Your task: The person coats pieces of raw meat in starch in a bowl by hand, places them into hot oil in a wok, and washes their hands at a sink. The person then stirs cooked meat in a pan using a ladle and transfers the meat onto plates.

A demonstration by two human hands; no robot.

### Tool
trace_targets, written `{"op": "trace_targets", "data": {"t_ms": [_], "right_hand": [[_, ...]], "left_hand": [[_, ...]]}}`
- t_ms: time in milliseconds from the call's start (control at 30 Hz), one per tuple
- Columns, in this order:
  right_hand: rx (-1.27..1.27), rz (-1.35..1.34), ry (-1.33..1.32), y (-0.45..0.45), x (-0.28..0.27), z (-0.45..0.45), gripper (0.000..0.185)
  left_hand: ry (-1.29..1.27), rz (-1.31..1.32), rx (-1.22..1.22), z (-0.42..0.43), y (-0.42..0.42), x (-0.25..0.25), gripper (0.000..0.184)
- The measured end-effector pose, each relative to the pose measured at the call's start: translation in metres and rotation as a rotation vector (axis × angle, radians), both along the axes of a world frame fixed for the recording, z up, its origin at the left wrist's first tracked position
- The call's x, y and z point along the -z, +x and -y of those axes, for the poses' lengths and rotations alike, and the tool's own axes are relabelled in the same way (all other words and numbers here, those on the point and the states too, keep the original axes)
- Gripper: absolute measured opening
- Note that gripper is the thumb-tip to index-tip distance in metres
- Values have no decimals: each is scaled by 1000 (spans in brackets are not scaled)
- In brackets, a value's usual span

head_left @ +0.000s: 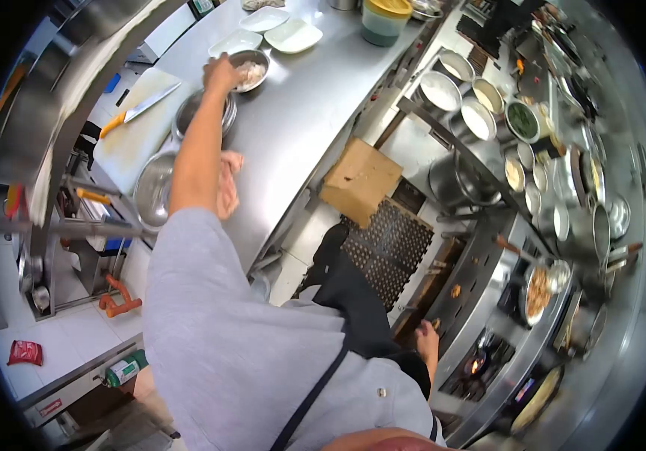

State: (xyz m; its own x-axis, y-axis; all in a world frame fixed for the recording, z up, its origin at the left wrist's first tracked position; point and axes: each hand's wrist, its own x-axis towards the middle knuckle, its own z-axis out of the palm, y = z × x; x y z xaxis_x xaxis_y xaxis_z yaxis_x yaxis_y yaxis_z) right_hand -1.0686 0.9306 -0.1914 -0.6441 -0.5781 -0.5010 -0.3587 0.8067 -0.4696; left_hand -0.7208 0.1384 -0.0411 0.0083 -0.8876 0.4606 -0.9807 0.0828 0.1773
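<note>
My left hand (221, 74) reaches across the steel counter to the near-left rim of a small metal bowl (264, 59), its fingers bent over that edge. Pale pink pieces that look like raw meat (250, 74) lie inside. Under my forearm, stacked metal bowls (188, 113) and a larger metal bowl (154, 192) are partly covered. A pinkish lump (227, 184), apparently raw meat, shows beside the forearm. On the other side, my right hand (427, 342) is low at the stove front, fingers closed around a stove knob (436, 324).
A knife (143, 109) lies on a white cutting board (124, 154). White dishes (293, 36) stand at the counter's far end. Several pots (441, 92) line the stove side, with a flame (477, 364) burning and a pan of food (538, 293). A cardboard box (360, 180) and a rubber mat (390, 255) occupy the floor.
</note>
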Motion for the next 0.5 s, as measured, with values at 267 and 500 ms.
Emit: {"op": "trace_targets", "data": {"t_ms": [267,500], "right_hand": [[159,353,171,-60,49,28,34],[40,331,225,-116,27,155,35]], "left_hand": [[765,-116,407,105,46,37,44],[890,181,1015,-43,-47,11,43]]}}
